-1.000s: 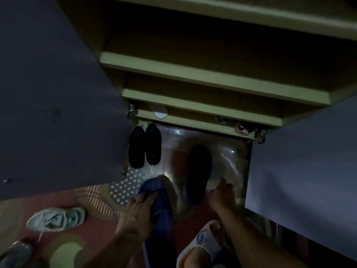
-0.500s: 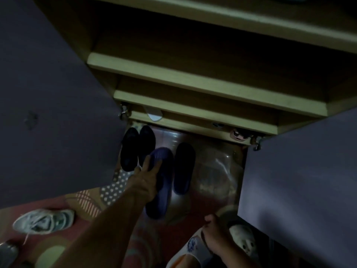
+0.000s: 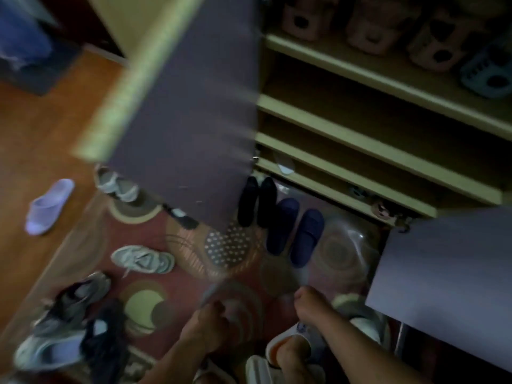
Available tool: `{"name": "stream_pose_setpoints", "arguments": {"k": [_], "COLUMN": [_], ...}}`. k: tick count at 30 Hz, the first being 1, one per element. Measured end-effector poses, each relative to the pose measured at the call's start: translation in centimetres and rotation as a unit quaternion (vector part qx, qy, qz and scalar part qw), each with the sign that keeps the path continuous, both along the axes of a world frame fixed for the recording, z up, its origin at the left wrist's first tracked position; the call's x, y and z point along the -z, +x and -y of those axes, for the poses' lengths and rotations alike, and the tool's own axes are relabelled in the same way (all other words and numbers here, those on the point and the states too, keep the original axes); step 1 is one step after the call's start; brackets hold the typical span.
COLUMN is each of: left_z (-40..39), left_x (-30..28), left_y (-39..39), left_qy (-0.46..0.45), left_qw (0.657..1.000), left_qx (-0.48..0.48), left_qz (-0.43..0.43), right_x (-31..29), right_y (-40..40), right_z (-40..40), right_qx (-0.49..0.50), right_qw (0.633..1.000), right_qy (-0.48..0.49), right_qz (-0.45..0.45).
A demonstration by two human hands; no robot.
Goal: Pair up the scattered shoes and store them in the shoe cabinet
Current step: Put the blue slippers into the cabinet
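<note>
Head view: both grips loosely curled, holding nothing, left hand (image 3: 206, 321) nearer the grey sneaker (image 3: 142, 259), which lies up-left of it on the rug (image 3: 243, 275), long axis crosswise. Right hand (image 3: 310, 304) hovers by my slippered foot.

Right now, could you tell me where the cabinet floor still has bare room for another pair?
The free patch lies right of the navy slippers, bordered by the right cabinet door. Left of them it is crowded: the black shoes stand close against the left door. The shelf above looks bare too.
</note>
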State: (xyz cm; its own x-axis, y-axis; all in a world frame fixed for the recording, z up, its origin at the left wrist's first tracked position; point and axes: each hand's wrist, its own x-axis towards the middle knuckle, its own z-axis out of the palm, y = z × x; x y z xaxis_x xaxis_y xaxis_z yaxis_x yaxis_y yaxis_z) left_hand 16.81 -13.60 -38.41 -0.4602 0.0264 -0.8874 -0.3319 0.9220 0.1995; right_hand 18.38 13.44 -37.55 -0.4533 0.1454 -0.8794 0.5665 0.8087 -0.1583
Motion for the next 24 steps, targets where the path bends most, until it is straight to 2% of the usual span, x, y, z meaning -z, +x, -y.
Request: {"name": "stream_pose_setpoints", "arguments": {"k": [2, 3, 7, 11, 13, 15, 17, 19, 21, 23, 24], "left_z": [2.9, 6.3, 16.6, 28.8, 33.6, 37.4, 39.5, 41.0, 42.5, 44.9, 46.5], "left_x": [-3.2, -6.7, -16.1, -24.0, -26.1, -26.7, -26.8, -27.2, -28.0, -28.9, -29.4], "left_y": [0.9, 1.3, 2.5, 5.8, 6.5, 6.6, 5.6, 3.9, 1.5, -0.6, -1.5], "left_qy": [0.000, -0.004, 0.027, 0.008, -0.019, -0.029, -0.032, -0.018, -0.037, -0.032, -0.025], "left_qw": [1.000, 0.999, 0.992, 0.962, 0.945, 0.948, 0.950, 0.936, 0.906, 0.848, 0.830], "left_qx": [-0.002, -0.017, -0.108, -0.259, -0.304, -0.294, -0.286, -0.324, -0.387, -0.479, -0.501], "left_qz": [-0.022, -0.033, -0.056, -0.092, -0.119, -0.122, -0.125, -0.134, -0.170, -0.225, -0.242], "right_x": [-3.5, -6.2, -14.5, -20.3, -21.1, -22.0, -23.2, -24.0, -24.5, -24.7, -24.9], "right_y": [-1.2, -1.7, -2.9, -3.1, -3.7, -5.1, -6.9, -9.6, -12.9, -16.5, -18.2], "right_z": [2.3, 5.4, 14.6, 26.2, 30.3, 33.8, 36.4, 39.6, 43.1, 46.8, 48.4], "right_qx": [-0.018, -0.018, 0.037, -0.050, -0.079, -0.090, -0.083, -0.095, -0.109, -0.116, -0.127], "right_qw": [1.000, 0.999, 0.995, 0.994, 0.991, 0.991, 0.993, 0.992, 0.990, 0.988, 0.986], "right_qy": [-0.013, -0.029, -0.064, -0.085, -0.093, -0.083, -0.078, -0.070, -0.081, -0.096, -0.094], "right_qz": [-0.006, -0.011, -0.074, -0.054, -0.056, -0.048, -0.040, -0.035, -0.037, -0.045, -0.047]}}
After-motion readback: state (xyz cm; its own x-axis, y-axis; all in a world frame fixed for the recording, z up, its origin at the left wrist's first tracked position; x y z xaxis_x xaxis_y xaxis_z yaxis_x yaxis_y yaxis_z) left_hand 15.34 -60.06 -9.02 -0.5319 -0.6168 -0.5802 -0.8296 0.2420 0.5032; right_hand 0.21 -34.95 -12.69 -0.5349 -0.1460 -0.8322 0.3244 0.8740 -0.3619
